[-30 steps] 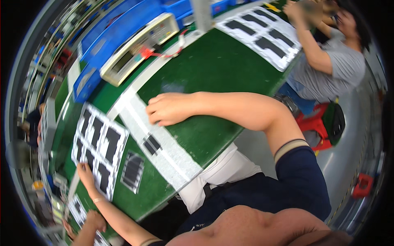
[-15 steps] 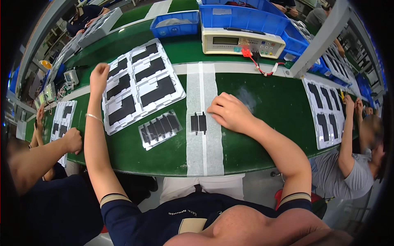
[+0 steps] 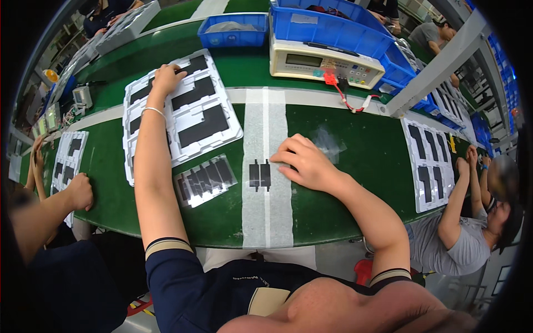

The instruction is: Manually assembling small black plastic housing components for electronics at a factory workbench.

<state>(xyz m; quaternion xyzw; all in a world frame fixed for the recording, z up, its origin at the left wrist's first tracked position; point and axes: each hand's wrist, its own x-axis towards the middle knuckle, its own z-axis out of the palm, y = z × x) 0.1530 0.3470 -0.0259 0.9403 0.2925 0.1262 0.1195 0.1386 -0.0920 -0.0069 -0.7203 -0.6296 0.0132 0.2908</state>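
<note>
My left hand (image 3: 168, 79) reaches over a white molded tray (image 3: 226, 140) at the left, its fingers bent and closed together by the edge of a flat black L-shaped piece (image 3: 194, 64); whether that piece is between the fingertips is hidden. Several more such pieces sit in the tray's compartments. My right hand (image 3: 304, 164) rests on the table with its fingers apart. Its fingertips are close to the right one of two small black rectangles with narrow tabs (image 3: 259, 175), lying on a whitish tape strip (image 3: 267, 222). Between tray and strip lies a clear sheet with black strips (image 3: 205, 180).
A cream-coloured meter (image 3: 322, 65) with red and black leads stands at the back beneath a blue bin (image 3: 333, 28). A smaller blue bin (image 3: 233, 32) is to its left. A grey post (image 3: 438, 69) rises at right, near another tray (image 3: 427, 166). Co-workers' arms flank both sides.
My left hand has moved right from the tray's left edge to over its upper middle. My right hand stays by the two black rectangles, its fingers more spread. The whole view has shifted slightly.
</note>
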